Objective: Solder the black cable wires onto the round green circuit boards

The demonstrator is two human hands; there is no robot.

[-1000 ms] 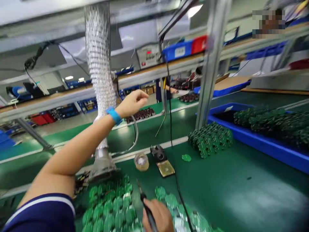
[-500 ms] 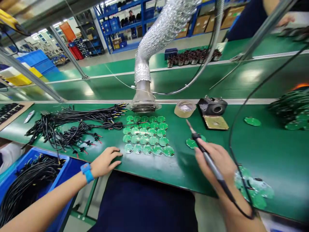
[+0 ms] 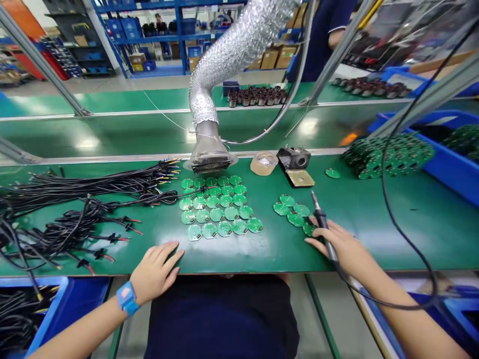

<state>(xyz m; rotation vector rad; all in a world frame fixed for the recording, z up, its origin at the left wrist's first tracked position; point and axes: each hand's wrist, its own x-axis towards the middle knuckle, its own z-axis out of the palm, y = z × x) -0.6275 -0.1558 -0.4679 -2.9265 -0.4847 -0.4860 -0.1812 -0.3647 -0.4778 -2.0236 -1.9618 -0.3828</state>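
My right hand [image 3: 346,252] grips a soldering iron [image 3: 323,227], its tip pointing away from me and lifted off any board. Beneath its fingertips lies a round green circuit board [image 3: 308,229], at the near end of a loose cluster of circuit boards [image 3: 295,219]. My left hand [image 3: 155,271] rests on the bench's front edge, fingers spread and holding nothing. Ahead of it, rows of round circuit boards [image 3: 216,215] form a grid. One black cable [image 3: 187,193] reaches across the upper rows, its red end over a board.
Black cables [image 3: 71,224] cover the left of the bench. A fume hood [image 3: 211,154] hangs behind the grid. Beside it stand a solder roll [image 3: 264,163] and an iron stand [image 3: 295,159] with a sponge [image 3: 300,178]. Stacked boards [image 3: 389,154] and a blue bin [image 3: 456,169] are at right.
The view has swung right. My right hand, still with the iron, has moved to the loose cluster, which now shows more boards. Boards seen near my right wrist earlier no longer lie there.
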